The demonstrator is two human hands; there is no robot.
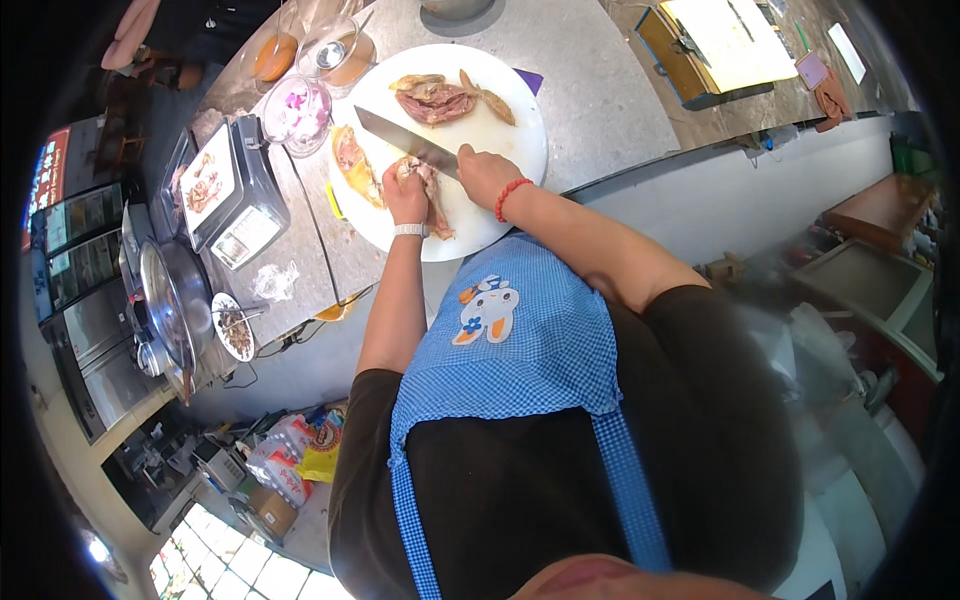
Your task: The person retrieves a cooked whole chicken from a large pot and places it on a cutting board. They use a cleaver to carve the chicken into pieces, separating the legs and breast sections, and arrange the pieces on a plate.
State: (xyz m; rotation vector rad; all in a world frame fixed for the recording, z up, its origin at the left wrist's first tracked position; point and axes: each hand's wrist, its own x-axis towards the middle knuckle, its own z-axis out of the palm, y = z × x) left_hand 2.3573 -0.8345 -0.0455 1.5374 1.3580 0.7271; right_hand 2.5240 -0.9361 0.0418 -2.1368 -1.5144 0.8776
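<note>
My right hand [484,178] is closed around the handle of a cleaver [405,139], whose broad blade points to the upper left over a round white cutting board [517,112]. With my left hand [405,196] I hold a piece of cooked poultry [435,199] on the board, close beside the blade. At the board's left lies another poultry piece [356,166] with yellow skin. Farther back on it rest a larger chunk of meat [433,101] and a narrow brownish piece [495,103]. The underside of the held piece is hidden.
Left of the board stand a bowl of sliced onion [296,109], glass containers of orange sauce [275,56] and a digital scale [251,202] bearing meat. A small plate [234,326] with chopsticks sits near the counter edge. At the back right is a box [694,56] with papers.
</note>
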